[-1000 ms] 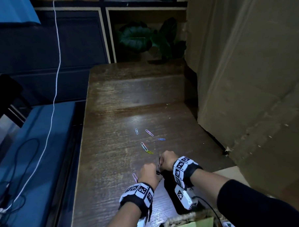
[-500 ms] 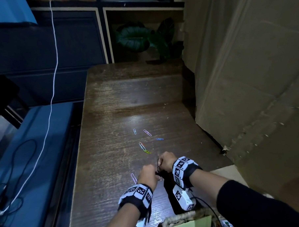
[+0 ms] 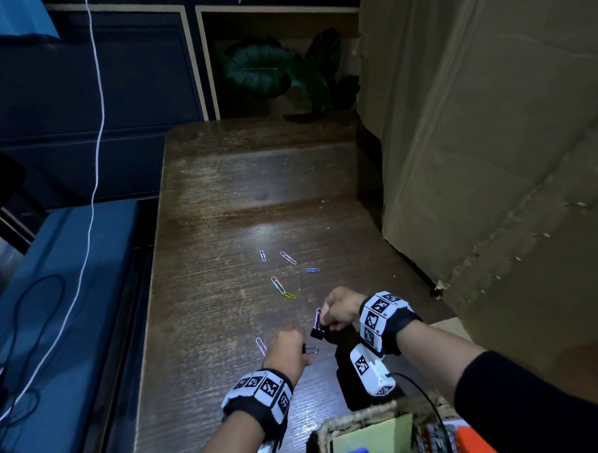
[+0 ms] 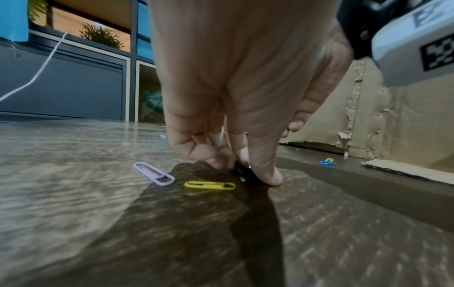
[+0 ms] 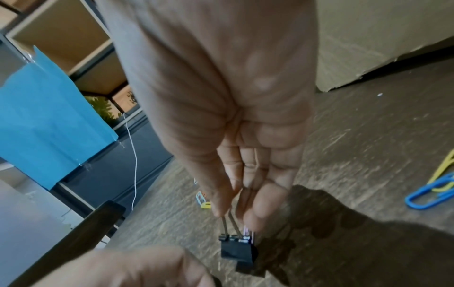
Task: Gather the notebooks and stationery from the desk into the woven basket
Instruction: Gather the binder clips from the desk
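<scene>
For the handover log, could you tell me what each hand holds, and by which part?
Right hand: small black binder clip, grip on its wire handles. Left hand: second black binder clip, pinched by its body against the desk.

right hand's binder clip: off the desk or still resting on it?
Off the desk. The right hand pinches the binder clip by its wire handles; it hangs above its shadow on the desk.
</scene>
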{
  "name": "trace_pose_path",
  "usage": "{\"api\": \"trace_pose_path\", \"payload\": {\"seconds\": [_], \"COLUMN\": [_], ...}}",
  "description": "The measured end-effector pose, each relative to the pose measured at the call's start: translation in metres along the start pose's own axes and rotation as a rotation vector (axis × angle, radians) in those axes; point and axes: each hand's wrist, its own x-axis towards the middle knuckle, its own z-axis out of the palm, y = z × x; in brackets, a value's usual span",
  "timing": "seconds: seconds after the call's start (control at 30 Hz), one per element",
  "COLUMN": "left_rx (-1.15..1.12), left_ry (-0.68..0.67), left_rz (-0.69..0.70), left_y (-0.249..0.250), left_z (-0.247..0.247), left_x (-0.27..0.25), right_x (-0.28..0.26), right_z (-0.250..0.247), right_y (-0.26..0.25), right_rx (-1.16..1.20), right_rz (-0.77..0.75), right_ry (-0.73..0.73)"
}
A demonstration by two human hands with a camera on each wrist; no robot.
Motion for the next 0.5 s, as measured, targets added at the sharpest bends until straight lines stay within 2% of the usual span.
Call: {"api": "trace_pose_path", "payload": {"seconds": [0.17, 0.3, 0.4, 0.5], "left_rx": [0.083, 0.076, -0.023, -0.101], "left_ry": [-0.036, -0.077, 0.021, 0.154], "left_rz": [0.002, -0.005, 0.046, 0.105], "left_y": [0.008, 0.011, 0.013, 0.019], "left_z": [-0.004, -0.007, -0.014, -0.031], "left_x": [0.001, -0.005, -0.014, -0.032], "right_x": [-0.019, -0.04, -0.068, -0.106], "right_z": [-0.006, -0.007, -0.01, -0.01], "right_y": [0.001, 0.001, 0.003, 0.008], "right_rx": [0.087, 0.147, 0.2, 0.243], "right_rz": [-0.038, -0.097, -0.212, -0.321], "right_ry": [0.009, 0.091, 0.177, 0.149]}}
